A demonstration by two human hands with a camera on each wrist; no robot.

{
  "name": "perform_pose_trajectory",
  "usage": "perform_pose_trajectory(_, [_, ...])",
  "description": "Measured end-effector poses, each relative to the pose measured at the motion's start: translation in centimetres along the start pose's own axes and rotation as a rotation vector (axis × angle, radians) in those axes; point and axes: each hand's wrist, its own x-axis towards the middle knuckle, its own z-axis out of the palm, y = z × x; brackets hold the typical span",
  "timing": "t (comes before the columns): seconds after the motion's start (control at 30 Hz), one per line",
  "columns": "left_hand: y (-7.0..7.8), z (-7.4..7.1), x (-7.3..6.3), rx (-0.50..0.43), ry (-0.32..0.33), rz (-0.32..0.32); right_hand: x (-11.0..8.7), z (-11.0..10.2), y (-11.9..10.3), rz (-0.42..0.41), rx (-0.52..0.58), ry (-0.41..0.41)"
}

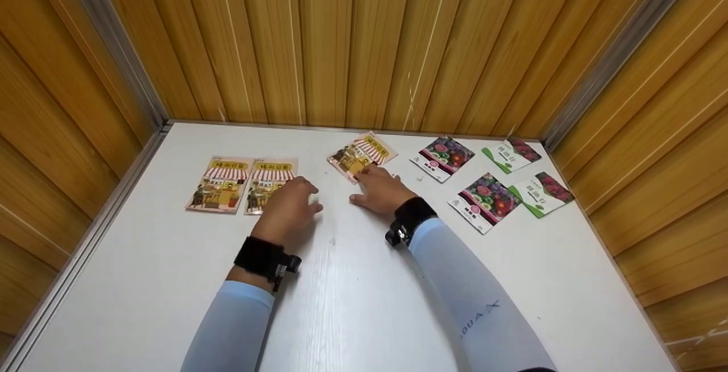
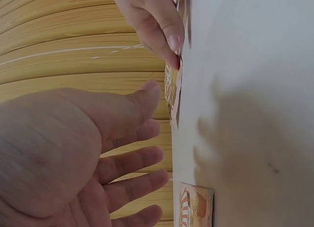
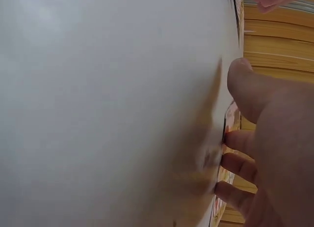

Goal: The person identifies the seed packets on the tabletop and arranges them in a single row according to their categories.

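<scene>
My right hand (image 1: 384, 191) reaches to the back middle of the table. Its fingertips touch the near edge of a tilted pink packet (image 1: 359, 153) printed with a striped-awning shop, while the thumb stays apart from it. In the right wrist view, the fingers (image 3: 240, 163) lie against that packet. My left hand (image 1: 290, 207) is held above the table with nothing in it, fingers spread in the left wrist view. Under and beside it lies a matching packet (image 1: 264, 190), partly covered by the hand. Another matching packet (image 1: 219, 184) lies just left of that one.
Two dark flower-picture packets (image 1: 442, 158) (image 1: 485, 202) lie to the right of my right hand. Beyond them are two white-and-green flower packets (image 1: 511, 155) (image 1: 543, 194). The white table (image 1: 335, 304) is bordered by wood-patterned walls (image 1: 324, 48) at the back and sides.
</scene>
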Motion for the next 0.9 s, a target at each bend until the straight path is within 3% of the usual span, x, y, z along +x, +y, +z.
perform_pose_trajectory(0.23, [2.0, 1.1, 0.1, 0.029, -0.032, 0.059, -3.0, -0.3, 1.0, -0.081, 0.064, 0.03])
perform_pose_trajectory(0.53, [4.4, 2.1, 0.3, 0.102, -0.15, 0.123, -5.7, 0.1, 0.7, -0.172, 0.088, 0.029])
perform_pose_trajectory(0.7, [4.3, 3.1, 0.3, 0.191, -0.12, 0.172, -6.4, 0.7, 0.0, -0.183, 0.088, 0.046])
perform_pose_trajectory(0.9, [3.9, 3.6, 0.1, 0.223, -0.1, 0.159, -6.9, 1.4, -1.0, -0.176, 0.085, 0.081])
